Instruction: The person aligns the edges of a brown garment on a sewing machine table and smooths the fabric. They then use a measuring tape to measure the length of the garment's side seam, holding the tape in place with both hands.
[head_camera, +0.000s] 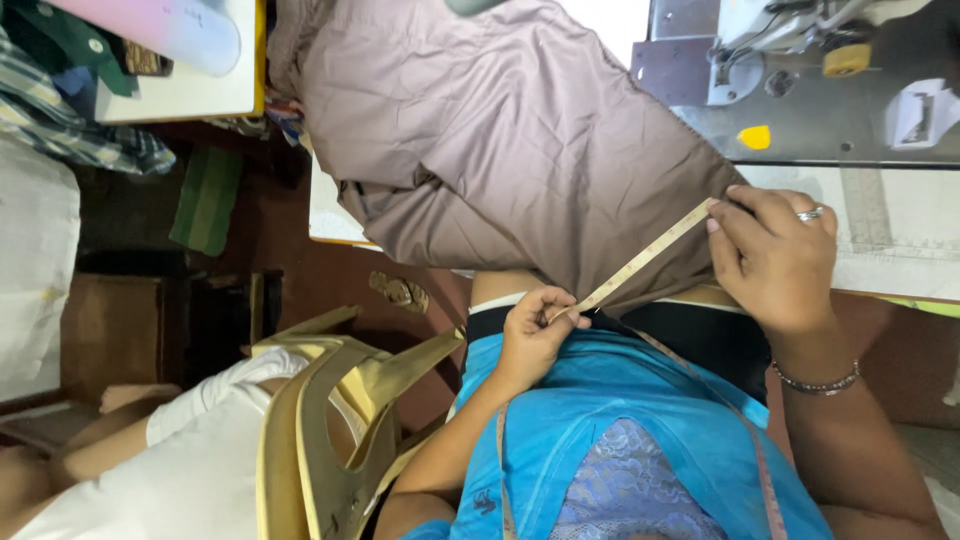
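Right, the yellow flexible measuring tape (640, 262) runs taut along the edge of the smooth mauve-brown cloth (500, 130), and both hands are on it. The left hand (535, 335) has its fingers curled tight, pinching the tape's lower end between thumb and forefinger just where the cloth's hem meets the blue garment (640, 420) on the person's lap. The right hand (775, 260) lies flat, fingertips pressed narrow together, pinning the tape's upper end down onto the cloth; a silver ring (810, 213) sits on one finger and a beaded bracelet (818, 383) circles the wrist.

Beyond the right fingertips stands the grey metal bed of a sewing machine (830, 120), with a small yellow piece (756, 137) lying on it and a round yellow spool (847, 60) further off. The cloth itself bunches in soft folds away from the left fingers, draping over the pale table edge (330, 215). On the far side of the left hand, well apart, a tan plastic chair back (320, 430) with cut-out openings blocks the view of a neighbour in a white garment (190, 470). Beyond that, a folded green cloth (207, 200) lies against the dark floor, and checked fabric (70, 130) lies heaped near the corner.
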